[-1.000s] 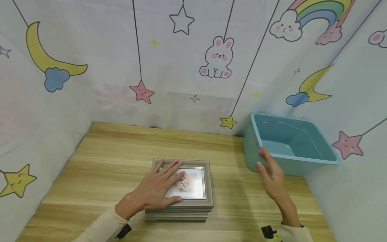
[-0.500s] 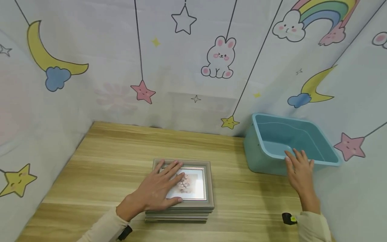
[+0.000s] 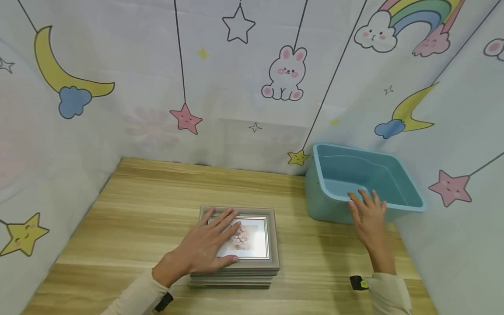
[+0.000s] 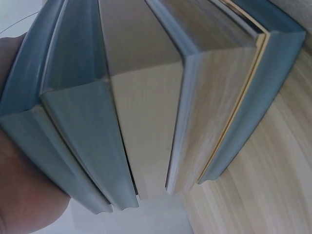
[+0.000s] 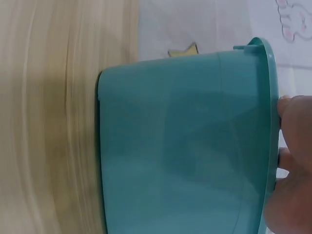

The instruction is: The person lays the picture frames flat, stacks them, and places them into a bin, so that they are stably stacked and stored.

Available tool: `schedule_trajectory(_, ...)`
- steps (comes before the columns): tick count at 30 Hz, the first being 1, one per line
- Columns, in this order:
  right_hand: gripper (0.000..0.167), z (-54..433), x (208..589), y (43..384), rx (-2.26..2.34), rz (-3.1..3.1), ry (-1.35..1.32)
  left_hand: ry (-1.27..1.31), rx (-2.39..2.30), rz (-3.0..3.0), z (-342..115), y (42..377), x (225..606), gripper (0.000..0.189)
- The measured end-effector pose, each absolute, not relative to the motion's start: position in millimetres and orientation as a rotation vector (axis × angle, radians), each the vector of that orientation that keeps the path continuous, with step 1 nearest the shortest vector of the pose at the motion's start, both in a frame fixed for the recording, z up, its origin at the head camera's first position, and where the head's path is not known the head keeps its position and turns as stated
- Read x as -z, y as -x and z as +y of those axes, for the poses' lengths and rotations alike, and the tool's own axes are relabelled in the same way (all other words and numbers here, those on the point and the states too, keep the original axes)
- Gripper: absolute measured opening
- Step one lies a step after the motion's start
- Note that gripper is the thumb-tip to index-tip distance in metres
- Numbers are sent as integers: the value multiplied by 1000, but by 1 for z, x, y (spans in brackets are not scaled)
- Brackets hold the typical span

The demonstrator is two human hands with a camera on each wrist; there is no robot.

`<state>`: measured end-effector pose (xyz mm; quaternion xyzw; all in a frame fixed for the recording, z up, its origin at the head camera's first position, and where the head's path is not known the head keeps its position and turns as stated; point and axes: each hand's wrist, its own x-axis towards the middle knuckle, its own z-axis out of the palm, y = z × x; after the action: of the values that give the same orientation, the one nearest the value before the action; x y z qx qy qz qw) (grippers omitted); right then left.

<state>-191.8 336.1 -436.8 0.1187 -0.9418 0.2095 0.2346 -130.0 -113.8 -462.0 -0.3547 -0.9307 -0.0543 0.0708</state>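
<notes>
My left hand (image 3: pixel 206 245) lies flat with spread fingers on top of a stack of several picture frames. The uppermost picture frame (image 3: pixel 274 236) has a beige-grey border and a pale flower print, partly covered by the hand. In the left wrist view, the stacked frames (image 4: pixel 146 126) show blue-grey, cream and wood-toned edges. My right hand (image 3: pixel 369 223) is at the near rim of a light blue plastic tub (image 3: pixel 328 205), its fingers hooked over the rim. The right wrist view shows the tub's outer wall (image 5: pixel 180 141) with the fingers (image 5: pixel 297 122) at its rim.
Both the stack and the tub stand on a wood-grain table (image 3: pixel 157 188). A white cloth backdrop (image 3: pixel 236 87) with printed stars, moons and a rabbit rises behind and along both sides. The tub is close to the back right corner.
My right hand has moved right to the tub's near rim, then left together with the tub, which has shifted left. My left hand has stayed on the picture frames.
</notes>
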Motion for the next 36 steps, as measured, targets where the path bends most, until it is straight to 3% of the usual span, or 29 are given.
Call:
schedule_trajectory(8, 32, 288, 439, 197, -567, -2561, -406, 1062, 193, -2792, -116, 130, 461, 83)
schedule_trajectory(16, 28, 258, 443, 198, -578, -2536, -447, 1072, 194, -2765, -118, 129, 464, 65)
schedule_trajectory(29, 35, 195, 441, 195, -535, -2578, -473, 1060, 219, -2794, -119, 128, 463, 63)
schedule_trajectory(36, 40, 204, 427, 194, -716, -2585, -520, 1082, 229, -2801, -117, 126, 463, 62)
